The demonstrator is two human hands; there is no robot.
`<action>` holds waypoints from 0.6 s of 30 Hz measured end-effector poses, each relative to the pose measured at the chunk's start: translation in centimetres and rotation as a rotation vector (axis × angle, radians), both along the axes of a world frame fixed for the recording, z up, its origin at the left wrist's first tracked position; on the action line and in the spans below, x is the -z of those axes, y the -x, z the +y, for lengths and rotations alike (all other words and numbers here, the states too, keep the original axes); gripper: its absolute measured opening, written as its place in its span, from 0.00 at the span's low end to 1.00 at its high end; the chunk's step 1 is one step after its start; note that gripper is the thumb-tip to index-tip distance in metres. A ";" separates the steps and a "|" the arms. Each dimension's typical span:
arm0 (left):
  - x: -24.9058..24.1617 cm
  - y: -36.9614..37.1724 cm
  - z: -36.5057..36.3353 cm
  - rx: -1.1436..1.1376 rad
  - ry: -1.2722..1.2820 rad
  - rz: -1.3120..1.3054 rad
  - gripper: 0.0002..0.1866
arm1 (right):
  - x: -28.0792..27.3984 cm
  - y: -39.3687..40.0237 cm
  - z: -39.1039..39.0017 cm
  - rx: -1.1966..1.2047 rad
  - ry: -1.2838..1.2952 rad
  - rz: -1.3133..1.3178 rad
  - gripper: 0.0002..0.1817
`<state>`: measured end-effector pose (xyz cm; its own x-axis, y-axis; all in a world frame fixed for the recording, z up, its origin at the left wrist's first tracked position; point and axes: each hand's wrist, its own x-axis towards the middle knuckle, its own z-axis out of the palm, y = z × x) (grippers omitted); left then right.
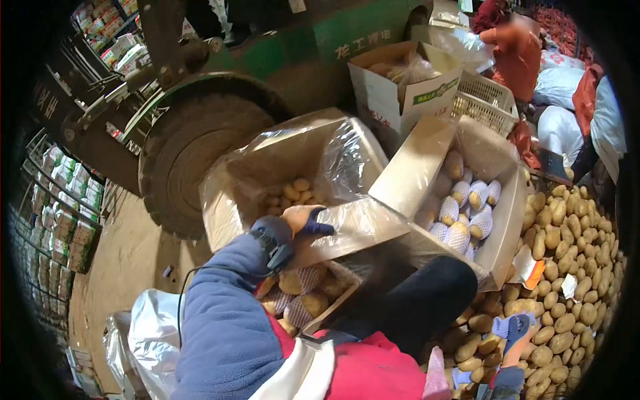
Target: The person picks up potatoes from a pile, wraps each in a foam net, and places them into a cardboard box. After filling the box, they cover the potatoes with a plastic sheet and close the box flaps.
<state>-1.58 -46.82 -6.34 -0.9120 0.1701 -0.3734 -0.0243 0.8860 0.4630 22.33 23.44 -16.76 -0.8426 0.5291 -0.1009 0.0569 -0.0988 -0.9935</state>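
My left hand (301, 220), in a blue-tipped glove below a blue sleeve, rests on the near rim of a cardboard box (230, 213) lined with clear plastic. It seems to grip that edge. A few bare potatoes (292, 194) lie deep inside the box. My right hand (512, 341), also gloved, hangs low over a big heap of loose potatoes (567, 280); whether it holds one is unclear. Beside the lined box stands a second box (510, 227) holding potatoes in white foam nets (462, 215). More netted potatoes (303, 293) lie under my left arm.
A large forklift tyre (193, 153) stands close behind the boxes. A white carton (390, 100) and a plastic crate (490, 100) are at the back, next to a person in orange (517, 57) and white sacks (563, 87). Stocked shelves (67, 207) line the left.
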 end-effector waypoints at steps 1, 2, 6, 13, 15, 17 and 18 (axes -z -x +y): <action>0.1 -0.5 0.1 -0.039 0.038 0.042 0.43 | -0.2 0.0 0.0 -0.101 -0.220 -0.113 0.23; -0.8 -1.2 0.7 -0.078 0.076 0.079 0.44 | -0.6 0.0 -0.7 -0.107 -0.180 -0.090 0.21; -0.9 -1.0 1.2 -0.128 0.078 0.097 0.45 | -3.5 0.8 -4.9 -0.058 -0.492 -0.085 0.06; -0.9 -2.0 0.6 -0.261 0.157 0.249 0.42 | -3.9 1.3 -5.2 -0.148 -0.569 -0.268 0.05; -2.0 -2.6 0.8 -0.266 0.137 0.205 0.44 | -3.5 1.8 -5.5 -0.102 -0.481 -0.218 0.05; -1.9 -2.8 0.8 -0.272 0.120 0.204 0.44 | -2.5 2.6 -5.0 -0.048 -0.324 -0.164 0.05; -1.8 -2.9 0.7 -0.270 0.101 0.203 0.44 | -1.7 2.8 -4.4 -0.055 -0.327 -0.166 0.05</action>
